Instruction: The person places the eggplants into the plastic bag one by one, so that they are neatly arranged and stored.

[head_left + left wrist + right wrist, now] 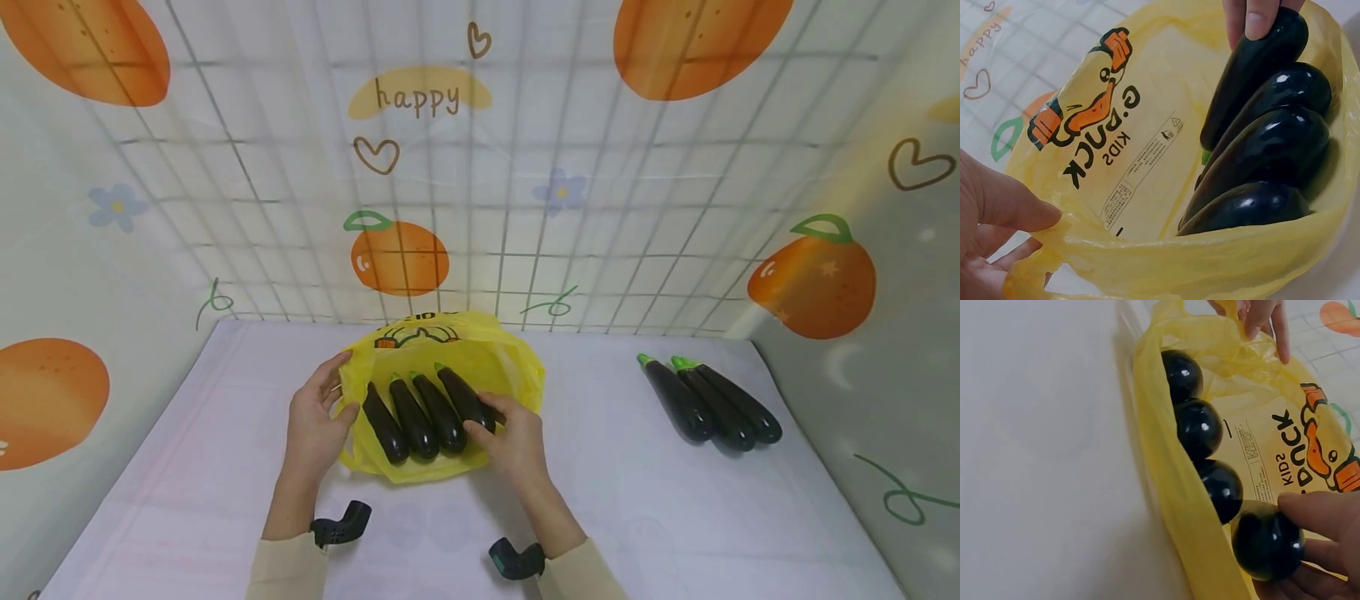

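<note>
Your left hand (318,421) stands at the left edge of the yellow bag (517,367), pinching its rim between thumb and fingers, the forearm slanting up from the near side of the bag. Your right hand (519,437) reaches in from the bag's near right, thumb on one side and fingers on the other, grasping the rightmost eggplant (459,392) by its thick end. That eggplant lies within the bag's mouth, its green tip pointing away from you. Three other eggplants (411,417) lie side by side in the bag, left of it. Three loose eggplants (712,408) rest on the table (180,508), well right of the bag.
</note>
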Motion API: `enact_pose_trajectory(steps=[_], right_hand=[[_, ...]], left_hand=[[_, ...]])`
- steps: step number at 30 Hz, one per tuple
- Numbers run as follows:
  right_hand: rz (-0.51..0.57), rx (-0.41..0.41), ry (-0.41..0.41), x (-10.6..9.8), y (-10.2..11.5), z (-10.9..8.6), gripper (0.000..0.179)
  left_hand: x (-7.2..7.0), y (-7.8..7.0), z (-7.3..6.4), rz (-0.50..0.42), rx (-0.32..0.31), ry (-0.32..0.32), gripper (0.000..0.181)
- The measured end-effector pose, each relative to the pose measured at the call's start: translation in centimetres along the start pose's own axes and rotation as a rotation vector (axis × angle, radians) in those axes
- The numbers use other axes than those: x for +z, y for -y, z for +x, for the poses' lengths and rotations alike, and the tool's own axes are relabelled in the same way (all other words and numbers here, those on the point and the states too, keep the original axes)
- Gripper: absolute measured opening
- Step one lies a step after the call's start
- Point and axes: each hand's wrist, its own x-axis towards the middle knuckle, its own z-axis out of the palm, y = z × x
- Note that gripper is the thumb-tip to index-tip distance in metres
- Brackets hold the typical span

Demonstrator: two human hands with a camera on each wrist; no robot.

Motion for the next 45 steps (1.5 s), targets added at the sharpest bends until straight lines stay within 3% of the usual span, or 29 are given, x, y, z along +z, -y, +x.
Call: enact_pose_trajectory(steps=[19, 29, 45], right_hand=[[-0.071, -0.008, 0.017, 0.6, -1.4, 0.4, 0.044], [-0.105, -0.001, 0.012, 0.9, -1.5, 0.5, 0.045], [-0.166, -0.069, 0.028, 1.3, -1.9, 0.6, 0.043]], left_hand=[[0.0, -0.1, 0.0, 0.016, 0.007, -0.003, 0.072], [0.1, 0.3, 0.1, 0.029, 0.045, -0.003, 0.074], [0.1, 0.1, -0.2, 0.042, 0.019, -0.004, 0.072]])
